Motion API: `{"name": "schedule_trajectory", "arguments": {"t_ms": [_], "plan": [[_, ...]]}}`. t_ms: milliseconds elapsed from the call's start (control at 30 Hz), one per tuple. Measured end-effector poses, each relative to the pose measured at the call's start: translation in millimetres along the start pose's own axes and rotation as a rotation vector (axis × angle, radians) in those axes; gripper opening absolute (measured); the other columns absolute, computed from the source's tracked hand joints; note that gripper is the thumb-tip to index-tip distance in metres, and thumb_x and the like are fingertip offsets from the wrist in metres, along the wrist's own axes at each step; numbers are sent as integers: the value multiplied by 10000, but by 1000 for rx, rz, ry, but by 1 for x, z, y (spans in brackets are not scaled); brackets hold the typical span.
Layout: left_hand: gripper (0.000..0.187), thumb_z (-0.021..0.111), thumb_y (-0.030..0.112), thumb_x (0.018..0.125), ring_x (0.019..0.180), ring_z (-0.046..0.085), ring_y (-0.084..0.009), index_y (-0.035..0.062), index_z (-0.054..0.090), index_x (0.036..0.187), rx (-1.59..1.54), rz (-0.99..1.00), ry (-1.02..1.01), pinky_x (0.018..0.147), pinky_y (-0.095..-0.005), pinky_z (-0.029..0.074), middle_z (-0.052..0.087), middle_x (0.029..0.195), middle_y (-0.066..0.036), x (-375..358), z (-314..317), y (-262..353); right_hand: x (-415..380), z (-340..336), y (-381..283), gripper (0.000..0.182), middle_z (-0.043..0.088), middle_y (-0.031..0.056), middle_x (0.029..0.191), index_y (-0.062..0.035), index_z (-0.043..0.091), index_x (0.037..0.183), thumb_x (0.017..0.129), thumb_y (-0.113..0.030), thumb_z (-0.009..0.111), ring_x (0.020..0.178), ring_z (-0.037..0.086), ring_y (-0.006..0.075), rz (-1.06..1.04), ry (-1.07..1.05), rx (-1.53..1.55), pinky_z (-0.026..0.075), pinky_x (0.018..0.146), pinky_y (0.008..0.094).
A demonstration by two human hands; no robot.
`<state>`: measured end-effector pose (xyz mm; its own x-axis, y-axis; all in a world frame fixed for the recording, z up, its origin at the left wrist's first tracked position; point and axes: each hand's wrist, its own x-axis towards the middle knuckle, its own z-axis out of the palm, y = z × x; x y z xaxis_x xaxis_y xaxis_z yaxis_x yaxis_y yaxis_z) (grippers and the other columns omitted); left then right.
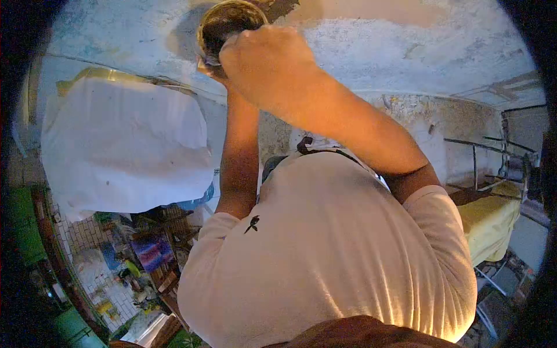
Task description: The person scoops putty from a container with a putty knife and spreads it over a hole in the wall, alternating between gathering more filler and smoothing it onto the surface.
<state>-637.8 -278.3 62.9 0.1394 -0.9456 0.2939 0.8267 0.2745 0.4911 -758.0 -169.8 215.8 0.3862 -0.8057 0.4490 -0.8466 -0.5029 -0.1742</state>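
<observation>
A round bowl (232,16) with a pale, smeared rim and a dark brown inside is held up in front of the wall at the top of the head view. My left hand (213,71) supports it from below and the near side, mostly hidden behind my other wrist. Closed into a fist, my right hand (264,51) is at the bowl's near right edge, its fingers turned inward. Whatever it grips, if anything, is hidden.
Behind the bowl is a worn blue-white wall (371,49) with a smooth brownish patch (371,10). At left hangs a large white sheet (127,145). At right stand a metal frame (476,168) and a yellow-covered surface (493,223). Clutter lies on tiled floor (87,238) at lower left.
</observation>
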Motion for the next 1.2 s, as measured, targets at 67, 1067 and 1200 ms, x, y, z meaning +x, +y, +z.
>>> {"name": "schedule_trajectory", "arguments": {"t_ms": [67,1067,1200], "plan": [[682,369,653,857,1005,609,-261,97,607,1172,-26,-18,-12,920,-452,497,641,1129,-98,-2,1,3,-5,-2,-3,155,705,165,759,-16,695,802,781,-152,624,704,719,297,-50,-9,-39,571,596,386],[801,294,699,847,1260,481,-363,131,501,1371,-339,-304,-125,1044,-568,393,506,1387,-128,13,27,39,-29,-30,31,342,639,144,810,-167,696,1100,777,-77,625,667,656,346,-61,22,-211,529,586,446],[859,310,747,839,1284,455,-376,126,453,1415,-723,-448,-481,1083,-582,340,472,1419,-152,22,29,41,-22,-42,39,318,630,147,803,-157,695,1089,789,-75,630,672,640,366,-64,87,-185,521,597,461]]}}
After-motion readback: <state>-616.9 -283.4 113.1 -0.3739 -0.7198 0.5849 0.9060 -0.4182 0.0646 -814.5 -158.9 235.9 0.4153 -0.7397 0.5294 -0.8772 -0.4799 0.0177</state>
